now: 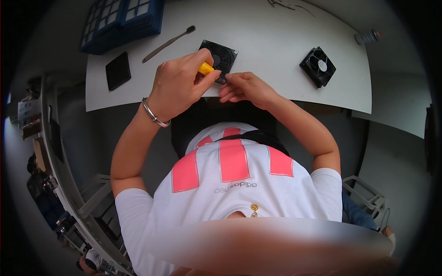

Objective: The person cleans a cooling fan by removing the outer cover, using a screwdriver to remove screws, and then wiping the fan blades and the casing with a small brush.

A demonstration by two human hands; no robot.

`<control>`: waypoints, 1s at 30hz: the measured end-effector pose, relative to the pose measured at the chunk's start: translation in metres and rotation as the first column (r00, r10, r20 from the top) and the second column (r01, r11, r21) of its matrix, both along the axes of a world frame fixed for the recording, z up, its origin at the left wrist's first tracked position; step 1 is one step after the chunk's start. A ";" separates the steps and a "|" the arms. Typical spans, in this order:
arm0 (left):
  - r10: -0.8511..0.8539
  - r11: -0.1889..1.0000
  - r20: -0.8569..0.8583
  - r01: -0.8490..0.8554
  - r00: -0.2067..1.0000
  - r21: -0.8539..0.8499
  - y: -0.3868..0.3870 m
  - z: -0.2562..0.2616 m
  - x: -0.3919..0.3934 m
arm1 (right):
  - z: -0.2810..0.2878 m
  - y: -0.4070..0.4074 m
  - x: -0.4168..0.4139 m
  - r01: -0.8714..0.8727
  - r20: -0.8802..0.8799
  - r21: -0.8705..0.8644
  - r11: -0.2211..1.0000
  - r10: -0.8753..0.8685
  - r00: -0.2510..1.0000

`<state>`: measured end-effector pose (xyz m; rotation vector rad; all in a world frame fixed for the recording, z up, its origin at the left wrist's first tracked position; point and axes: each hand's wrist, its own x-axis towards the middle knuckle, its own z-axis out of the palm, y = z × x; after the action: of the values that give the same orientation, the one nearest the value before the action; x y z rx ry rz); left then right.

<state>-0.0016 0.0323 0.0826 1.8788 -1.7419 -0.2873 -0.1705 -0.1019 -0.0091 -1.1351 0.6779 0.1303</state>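
Note:
My left hand, with a silver bangle at its wrist, holds a yellow-handled tool over a square black cooling fan with a grille. The tool's working end is hidden. Screws show at several of the fan's corners. My right hand is at the fan's near right corner, its thumb and forefinger by the corner screw; whether they grip it is unclear. A second black fan, with a round white label, lies tilted on the white table to the right.
Blue trays with white compartments stand at the back left. Near them lie a toothbrush and a flat black rectangular object. Thin dark strips lie at the back; a spray can is at the right edge. Other people are at far left and lower right.

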 end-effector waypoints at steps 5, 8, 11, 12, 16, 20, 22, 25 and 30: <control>-0.183 0.982 0.105 0.187 0.977 -0.029 -0.007 0.014 -0.010 | -0.002 0.002 0.002 0.013 0.007 -0.006 1.000 -0.013 1.000; -0.217 0.976 0.207 0.218 0.954 0.019 -0.009 0.017 -0.015 | -0.002 0.002 0.003 0.005 0.021 -0.018 1.000 -0.005 1.000; -0.177 0.983 0.278 0.154 0.944 0.103 -0.015 0.013 -0.014 | -0.004 0.001 0.002 -0.003 0.034 -0.026 1.000 0.004 0.999; -0.158 0.983 0.331 0.117 0.930 0.140 -0.017 0.012 -0.012 | -0.003 0.001 0.002 -0.007 0.034 -0.025 1.000 0.008 0.999; -0.140 0.990 0.361 0.131 0.922 0.050 -0.019 0.010 -0.006 | -0.001 0.001 0.003 0.001 -0.014 -0.013 1.000 -0.001 1.000; -0.265 0.928 0.425 0.348 0.866 -0.132 -0.023 0.009 0.000 | 0.000 0.001 0.004 -0.020 -0.012 -0.033 0.999 0.019 1.000; -0.284 0.904 0.436 0.390 0.854 -0.176 -0.024 0.012 -0.003 | 0.001 0.000 0.004 -0.021 -0.021 -0.030 0.999 0.021 1.000; -0.165 0.986 0.547 0.136 0.821 0.093 -0.023 0.020 -0.004 | 0.000 0.000 0.004 -0.019 -0.031 -0.026 0.999 0.018 0.999; -0.341 0.936 0.464 0.342 0.817 0.086 -0.023 0.018 -0.003 | -0.002 0.002 0.003 -0.019 -0.023 -0.043 0.999 0.018 1.000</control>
<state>-0.0044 0.0095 0.1006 1.7174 -2.4161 0.0563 -0.1671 -0.1002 -0.0114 -1.1826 0.6933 0.1453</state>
